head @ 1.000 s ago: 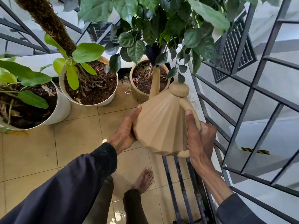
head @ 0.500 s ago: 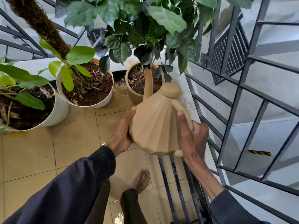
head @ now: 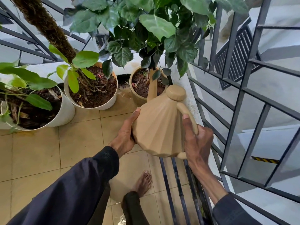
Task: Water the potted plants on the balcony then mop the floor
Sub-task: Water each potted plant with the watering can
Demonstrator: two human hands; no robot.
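The watering can [head: 159, 127] is tan, matte, with a faceted cone-shaped body of long flat ridges that widen toward the bottom, a round knob lid on top, a loop handle on its right side and a long thin spout rising from its front. It is held in the air between both hands and tipped forward, so the spout reaches over the rim of the tan ribbed pot [head: 138, 96] just ahead of the hands; the spout tip is hidden among the leaves. The left hand [head: 125, 135] lies flat against the can's left side, fingers spread along the ridges, supporting it. The right hand [head: 197, 140] is closed around the handle, thumb pressed up along the can's back. The tan pot holds dark soil and a plant with large dark green leaves [head: 146, 30] that hang above both hands. To the left of the left hand stands a white pot [head: 97, 104] of brown soil with light green leaves and a rough brown pole, and further left a second white pot [head: 65, 114] with trailing stems. Below the hands is beige floor tile [head: 78, 143], with a bare foot [head: 142, 184] on it. A dark metal railing [head: 243, 98] runs close along the right of the right hand
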